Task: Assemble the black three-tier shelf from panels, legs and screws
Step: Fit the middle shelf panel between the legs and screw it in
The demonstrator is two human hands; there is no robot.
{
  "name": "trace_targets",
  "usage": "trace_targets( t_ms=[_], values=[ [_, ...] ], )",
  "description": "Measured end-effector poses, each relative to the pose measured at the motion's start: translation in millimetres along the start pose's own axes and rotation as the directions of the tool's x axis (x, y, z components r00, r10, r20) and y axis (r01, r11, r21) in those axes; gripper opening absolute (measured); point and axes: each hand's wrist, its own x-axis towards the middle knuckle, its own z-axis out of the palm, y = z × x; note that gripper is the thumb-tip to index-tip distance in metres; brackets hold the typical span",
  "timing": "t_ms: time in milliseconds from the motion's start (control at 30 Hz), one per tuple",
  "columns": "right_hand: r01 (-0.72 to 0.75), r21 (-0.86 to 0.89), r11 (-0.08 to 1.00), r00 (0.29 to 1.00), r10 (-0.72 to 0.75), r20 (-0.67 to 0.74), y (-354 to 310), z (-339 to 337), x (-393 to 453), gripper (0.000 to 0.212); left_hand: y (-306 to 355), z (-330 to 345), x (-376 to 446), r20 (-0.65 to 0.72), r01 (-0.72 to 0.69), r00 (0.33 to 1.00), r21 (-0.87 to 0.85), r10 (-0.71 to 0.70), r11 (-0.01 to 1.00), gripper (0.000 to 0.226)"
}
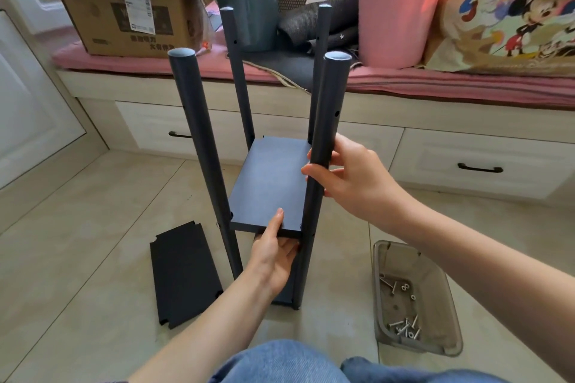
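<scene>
Centrally in the frame, a half-built black shelf stands on the tiled floor (93, 211): four upright legs with a middle panel (267, 183) wedged between them and a lower panel barely visible near the bottom. The left hand (273, 255) pinches the near edge of the middle panel, thumb on top and fingers beneath. The right hand (351, 177) wraps its grip around the near right leg (326, 134), just right of the panel's edge. No screw appears to be in place at this tier's near corners, so the panel probably rests only on the hand and on friction. If the left grip relaxes, the panel could tilt or drop; if the right hand pulls the leg outward, the notched corner could slip free and the screw holes lose alignment. A spare panel (183, 274) lies flat at lower left. A clear tray (435, 289) of screws (404, 328) sits at lower right, apart from both hands.
</scene>
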Motion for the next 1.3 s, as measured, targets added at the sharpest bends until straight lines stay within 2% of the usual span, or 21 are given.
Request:
trace_targets(
  t_ms=[200,367,600,867,1067,1200,1300],
  values=[
    [-0.008,0.002,1.000,1.000,0.008,-0.003,-0.2,-1.1,0.4,0.021,0.2,2.5,2.4,0.041,-0.030,0.999,-0.017,0.030,0.999,0.032],
    [-0.009,0.017,1.000,1.000,0.009,0.018,-3.1,-0.2,0.3,0.022,-4.2,-1.5,2.6,0.047,-0.091,0.995,0.063,0.088,0.994,0.034],
    [-0.005,0.011,1.000,1.000,0.005,0.016,-5.3,0.8,0.3,0.028,-3.4,-3.1,-1.1,0.061,-0.100,0.994,0.183,0.091,0.978,0.035],
    [-0.019,0.008,1.000,0.999,0.020,-0.027,-0.9,-0.4,1.6,0.031,-4.3,0.6,4.3,0.087,-0.088,0.994,0.184,0.073,0.979,0.036],
    [-0.076,0.094,0.993,0.996,0.080,-0.043,10.7,-8.1,2.9,0.034,-4.7,10.2,11.5,0.102,-0.094,0.992,0.173,0.077,0.980,0.032],
    [-0.106,0.175,0.979,0.992,0.116,-0.049,29.1,-14.7,0.8,0.030,-4.2,19.2,16.5,0.081,-0.087,0.994,0.148,0.076,0.985,0.032],
    [-0.136,0.154,0.979,0.988,0.145,-0.049,55.8,-21.2,-10.3,0.028,-7.4,19.6,16.2,0.048,-0.099,0.995,0.160,0.092,0.982,0.035]
  ],
)
